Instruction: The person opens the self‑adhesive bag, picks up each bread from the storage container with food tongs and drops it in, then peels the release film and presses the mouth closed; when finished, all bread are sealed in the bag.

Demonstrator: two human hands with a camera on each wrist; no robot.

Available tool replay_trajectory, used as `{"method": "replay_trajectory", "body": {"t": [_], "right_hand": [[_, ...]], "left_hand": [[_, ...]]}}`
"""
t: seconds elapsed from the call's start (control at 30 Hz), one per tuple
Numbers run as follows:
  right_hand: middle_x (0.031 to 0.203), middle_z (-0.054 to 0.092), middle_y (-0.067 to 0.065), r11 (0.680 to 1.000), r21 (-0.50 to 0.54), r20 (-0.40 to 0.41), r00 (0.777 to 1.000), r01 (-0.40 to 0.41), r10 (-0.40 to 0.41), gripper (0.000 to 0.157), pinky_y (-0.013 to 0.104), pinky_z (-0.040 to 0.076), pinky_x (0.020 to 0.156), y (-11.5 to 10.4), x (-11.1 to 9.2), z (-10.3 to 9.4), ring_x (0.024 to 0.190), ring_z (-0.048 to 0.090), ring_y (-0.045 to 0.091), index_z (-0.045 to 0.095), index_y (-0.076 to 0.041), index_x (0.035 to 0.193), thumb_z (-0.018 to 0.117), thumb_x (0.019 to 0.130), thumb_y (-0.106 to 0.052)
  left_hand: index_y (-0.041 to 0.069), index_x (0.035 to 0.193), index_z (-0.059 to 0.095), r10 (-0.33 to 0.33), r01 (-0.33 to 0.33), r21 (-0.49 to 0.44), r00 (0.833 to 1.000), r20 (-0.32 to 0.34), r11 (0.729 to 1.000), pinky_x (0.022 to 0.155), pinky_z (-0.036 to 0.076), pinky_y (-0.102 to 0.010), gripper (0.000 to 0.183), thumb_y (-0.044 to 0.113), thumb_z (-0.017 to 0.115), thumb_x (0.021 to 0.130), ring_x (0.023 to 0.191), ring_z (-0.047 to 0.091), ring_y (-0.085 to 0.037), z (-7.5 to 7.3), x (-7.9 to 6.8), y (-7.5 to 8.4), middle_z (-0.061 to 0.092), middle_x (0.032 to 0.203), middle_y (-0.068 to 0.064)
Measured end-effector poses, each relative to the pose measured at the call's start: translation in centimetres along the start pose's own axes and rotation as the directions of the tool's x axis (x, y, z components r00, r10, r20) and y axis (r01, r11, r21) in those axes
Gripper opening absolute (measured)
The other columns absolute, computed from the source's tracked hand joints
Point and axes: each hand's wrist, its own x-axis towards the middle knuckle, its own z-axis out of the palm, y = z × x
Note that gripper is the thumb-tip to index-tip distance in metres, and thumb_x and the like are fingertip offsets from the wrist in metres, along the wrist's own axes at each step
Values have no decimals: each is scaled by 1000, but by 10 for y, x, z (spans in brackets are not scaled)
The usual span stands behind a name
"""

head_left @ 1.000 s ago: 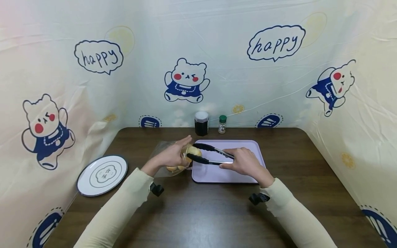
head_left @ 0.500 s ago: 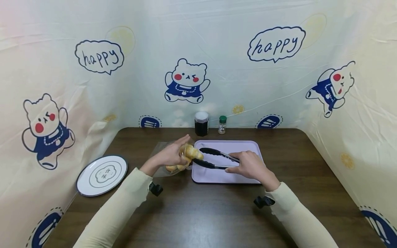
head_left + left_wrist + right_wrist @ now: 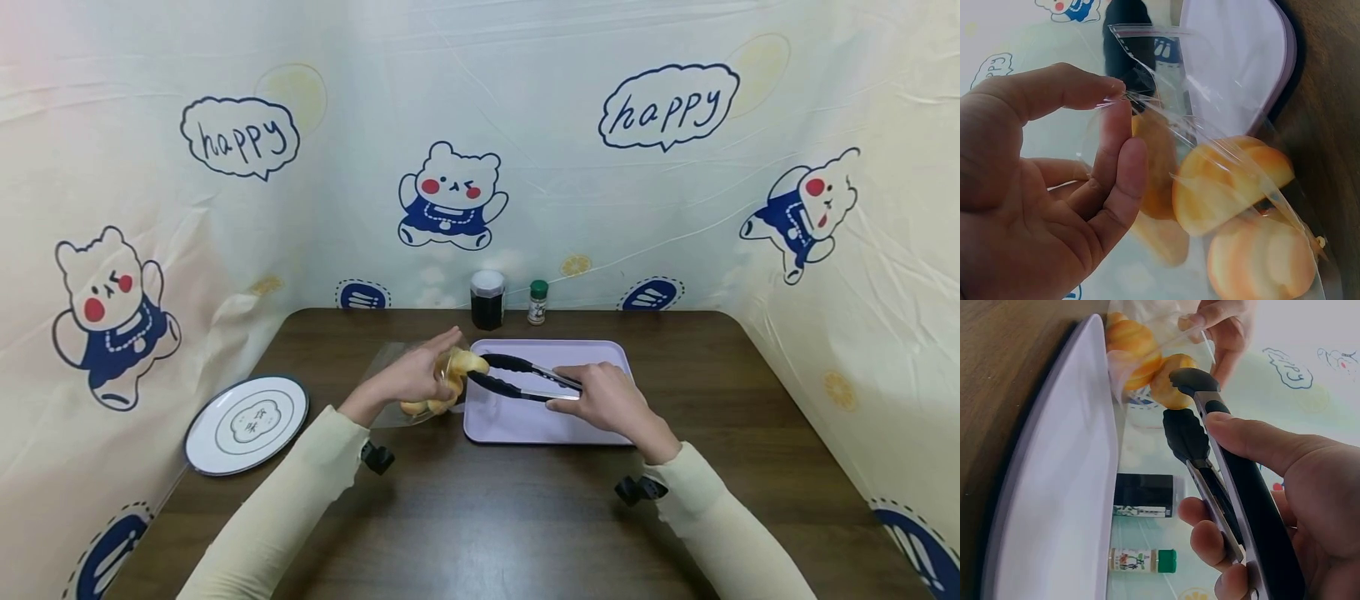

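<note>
In the head view my left hand (image 3: 411, 373) holds the mouth of a clear plastic bag (image 3: 386, 357); the left wrist view shows its thumb and forefinger pinching the film. Several bread rolls (image 3: 1229, 187) lie inside. One yellow bread roll (image 3: 471, 362) pokes out at the bag's mouth. My right hand (image 3: 611, 400) grips metal tongs (image 3: 497, 385) with black tips, thumb on one arm and fingers round the other. The tong tips are apart, right at the protruding roll; whether they touch it I cannot tell.
A lilac tray (image 3: 551, 425) lies under the tongs. Behind it stand a dark jar (image 3: 487, 310) with a white lid and a green-capped shaker (image 3: 537, 304). A white plate (image 3: 213, 433) sits at the table's left edge. Patterned cloth surrounds the table.
My right hand and the tongs have drawn slightly right, and the tong tips are now closer together. The roll at the bag's mouth has shifted a little. My left hand stays nearly still.
</note>
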Motion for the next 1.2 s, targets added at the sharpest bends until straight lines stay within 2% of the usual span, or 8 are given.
{"method": "replay_trajectory", "body": {"t": [0.13,0.23,0.43,0.53,0.67,0.8,0.93,1.2], "right_hand": [[77,71,2,1000,3,-15,1000,6,-6,58,26,36,56,-4,2,-1,64,47,13,72,-18,125,80,79,-52],[80,73,3,1000,6,-9,1000,2,-2,58,26,37,56,-8,4,-1,63,47,13,71,-19,126,79,79,-53],[83,74,3,1000,20,0,1000,0,0,58,27,37,56,-14,7,0,63,47,14,71,-18,126,79,80,-51],[74,68,0,1000,16,9,1000,1,-2,58,27,36,56,-16,8,1,63,46,14,71,-17,127,78,80,-51],[90,75,7,1000,16,10,1000,-7,7,58,27,37,56,-18,8,3,64,48,14,71,-17,127,78,81,-51],[105,76,12,1000,23,5,1000,-15,14,58,27,39,57,-20,9,3,66,49,15,70,-17,127,78,81,-51],[105,76,12,1000,16,9,1000,-16,16,58,28,40,57,-20,9,3,66,49,15,70,-17,128,77,82,-52],[99,76,11,1000,2,16,1000,-24,24,59,27,36,56,-21,11,6,65,49,16,70,-16,128,77,82,-52]], "left_hand": [[8,160,19,19,-20,35,1000,11,999,109,44,-50,106,10,80,74,139,45,-34,2,1,1,14,169,-8],[9,160,18,13,-14,37,1000,22,999,107,46,-49,105,10,79,74,139,45,-33,5,3,2,12,169,-6],[13,161,19,-17,16,23,1000,19,1000,115,35,-59,104,11,79,75,144,38,-36,7,3,4,12,170,-2],[13,161,18,-9,9,10,1000,28,1000,113,39,-56,105,10,79,76,142,42,-34,7,3,4,11,170,-3],[12,161,17,-3,4,-19,999,42,1000,101,53,-45,105,8,78,76,129,54,-29,7,3,5,9,170,-5],[13,161,18,-7,8,-26,999,42,1000,100,53,-43,104,9,78,76,129,53,-27,6,4,5,9,170,-3],[14,161,18,-9,10,-19,999,40,1000,102,51,-45,104,8,78,76,131,52,-26,6,5,5,10,170,-2],[14,161,19,-5,4,11,999,44,1000,97,53,-43,104,9,78,75,118,57,-23,6,5,6,11,170,-2]]}}
